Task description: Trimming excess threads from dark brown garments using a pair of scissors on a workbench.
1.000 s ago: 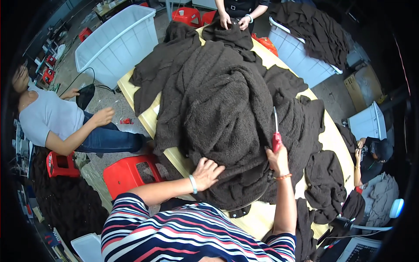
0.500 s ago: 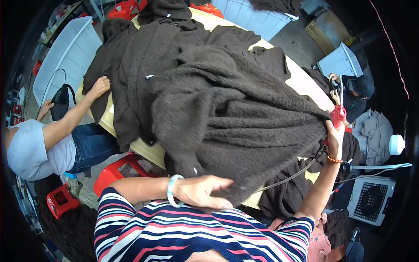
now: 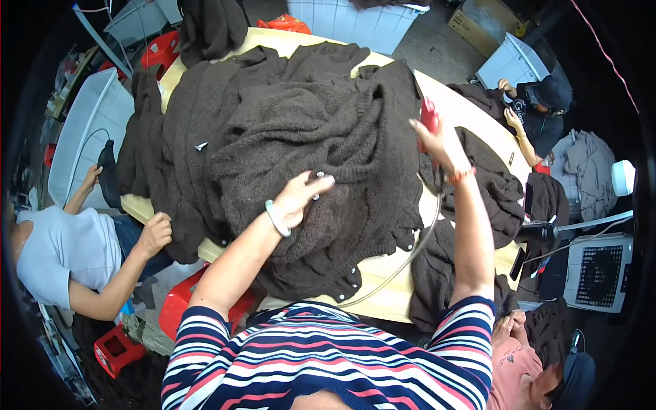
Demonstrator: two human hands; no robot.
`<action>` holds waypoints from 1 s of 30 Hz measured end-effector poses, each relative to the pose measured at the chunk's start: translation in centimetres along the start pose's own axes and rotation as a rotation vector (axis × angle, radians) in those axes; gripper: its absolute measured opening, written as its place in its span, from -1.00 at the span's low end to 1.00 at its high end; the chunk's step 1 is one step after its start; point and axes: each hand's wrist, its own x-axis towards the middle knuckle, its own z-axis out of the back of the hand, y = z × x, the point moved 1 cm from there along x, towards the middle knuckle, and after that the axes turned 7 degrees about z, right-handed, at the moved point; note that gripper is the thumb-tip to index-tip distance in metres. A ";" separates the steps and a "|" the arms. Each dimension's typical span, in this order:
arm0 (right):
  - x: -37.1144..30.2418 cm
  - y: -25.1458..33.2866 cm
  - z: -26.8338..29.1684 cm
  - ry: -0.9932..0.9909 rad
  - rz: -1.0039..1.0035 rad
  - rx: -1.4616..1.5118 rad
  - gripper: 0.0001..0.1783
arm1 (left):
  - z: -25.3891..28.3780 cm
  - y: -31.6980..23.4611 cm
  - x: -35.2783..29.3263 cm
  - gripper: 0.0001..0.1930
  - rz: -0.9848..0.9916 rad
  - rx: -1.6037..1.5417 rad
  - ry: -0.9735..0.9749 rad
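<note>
A dark brown fuzzy knit garment (image 3: 301, 137) lies in a crumpled heap over the yellow table (image 3: 376, 273), with several small white buttons along its near edge. My left hand (image 3: 295, 199), a pale bangle on its wrist, rests on the cloth beside two buttons, its thumb stretched out. The tips of its other fingers are partly hidden. In my right hand (image 3: 443, 145) is a red corded hand tool (image 3: 430, 115), held above the garment's right edge. Its grey cable (image 3: 427, 239) runs down and across the table.
More brown garments (image 3: 488, 191) lie on the right. At the left, a co-worker's hand (image 3: 156, 234) touches the heap's edge. Other people sit at the right. A white bin (image 3: 85, 133), red stools (image 3: 117, 350) and a dark phone (image 3: 517, 263) are around.
My right hand has let go of the garment's corner and moved left with the red tool. My left hand has moved forward onto the cloth. The raised garment now lies down.
</note>
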 end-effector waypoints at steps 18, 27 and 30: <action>-19.3 10.0 -4.3 0.666 0.027 0.017 -0.67 | 1.0 2.0 0.3 -0.71 -0.363 0.504 -0.448; -11.2 6.7 -9.9 0.180 0.197 0.470 -0.56 | -3.7 0.8 -4.3 -0.71 -0.582 0.808 -0.075; -9.4 8.4 -8.9 0.404 0.053 0.421 -0.82 | -1.9 -0.5 -6.6 -0.72 -0.507 0.783 -0.105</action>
